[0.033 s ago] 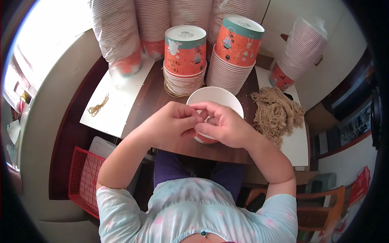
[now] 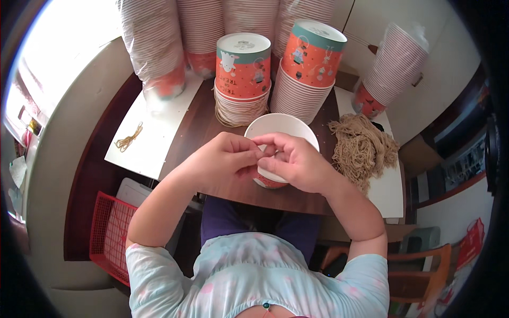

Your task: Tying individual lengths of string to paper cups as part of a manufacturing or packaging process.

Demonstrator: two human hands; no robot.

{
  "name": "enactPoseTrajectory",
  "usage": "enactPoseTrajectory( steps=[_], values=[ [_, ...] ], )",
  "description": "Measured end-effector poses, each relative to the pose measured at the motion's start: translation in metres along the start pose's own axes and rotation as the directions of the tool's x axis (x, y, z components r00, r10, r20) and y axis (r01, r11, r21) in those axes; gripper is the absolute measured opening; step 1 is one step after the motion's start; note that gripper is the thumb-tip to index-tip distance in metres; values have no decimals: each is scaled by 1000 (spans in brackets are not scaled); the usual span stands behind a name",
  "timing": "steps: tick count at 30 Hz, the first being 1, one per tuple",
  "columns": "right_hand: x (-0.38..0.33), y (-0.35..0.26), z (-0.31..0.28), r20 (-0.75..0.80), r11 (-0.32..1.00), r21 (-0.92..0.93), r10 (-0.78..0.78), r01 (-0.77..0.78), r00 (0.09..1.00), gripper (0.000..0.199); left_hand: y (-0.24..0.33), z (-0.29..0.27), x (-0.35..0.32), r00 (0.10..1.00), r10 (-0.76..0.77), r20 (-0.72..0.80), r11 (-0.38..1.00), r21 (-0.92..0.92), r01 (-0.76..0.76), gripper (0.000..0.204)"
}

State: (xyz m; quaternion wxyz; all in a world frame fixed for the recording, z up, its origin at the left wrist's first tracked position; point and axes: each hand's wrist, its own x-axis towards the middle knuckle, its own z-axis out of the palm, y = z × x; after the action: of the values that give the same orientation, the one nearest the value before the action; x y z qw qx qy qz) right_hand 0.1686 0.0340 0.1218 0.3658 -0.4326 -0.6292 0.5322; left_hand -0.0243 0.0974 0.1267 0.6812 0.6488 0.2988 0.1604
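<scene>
An open paper bucket (image 2: 282, 123), white inside with an orange printed outside, stands upright near the table's front edge. Both hands meet above its near rim, fingertips close together. The fingers of my left hand (image 2: 227, 159) are curled in a pinch at the bucket's left side. My right hand (image 2: 301, 165) is pinched too, its thumb and forefinger pointing left toward the other hand. Anything held between them is hidden or too small to name. Behind stand two upside-down stacks of orange and green buckets, a left stack (image 2: 243, 74) with cords around its lower rims and a right stack (image 2: 313, 58).
A heap of tan cords (image 2: 363, 148) lies on the right of the brown table (image 2: 193, 124). A small cord bundle (image 2: 129, 139) rests on the white surface at left. Tall plastic-wrapped stacks (image 2: 154, 47) line the back; another wrapped stack (image 2: 393, 66) leans at right. Below left sits a red basket (image 2: 108, 228).
The fingertips of my right hand have shifted very slightly. Otherwise the hands, bucket and stacks look the same.
</scene>
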Motion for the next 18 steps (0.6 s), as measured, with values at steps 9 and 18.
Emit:
enactPoseTrajectory(
  steps=[9,18],
  values=[
    [-4,13,1,-136,741,-606,-454,289,880,8,-17,-7,4,988,-130,82,957,-250,147,26],
    [-7,14,6,-119,697,-618,-542,365,832,8,-26,4,1,991,52,-120,995,-79,-62,13]
  ],
)
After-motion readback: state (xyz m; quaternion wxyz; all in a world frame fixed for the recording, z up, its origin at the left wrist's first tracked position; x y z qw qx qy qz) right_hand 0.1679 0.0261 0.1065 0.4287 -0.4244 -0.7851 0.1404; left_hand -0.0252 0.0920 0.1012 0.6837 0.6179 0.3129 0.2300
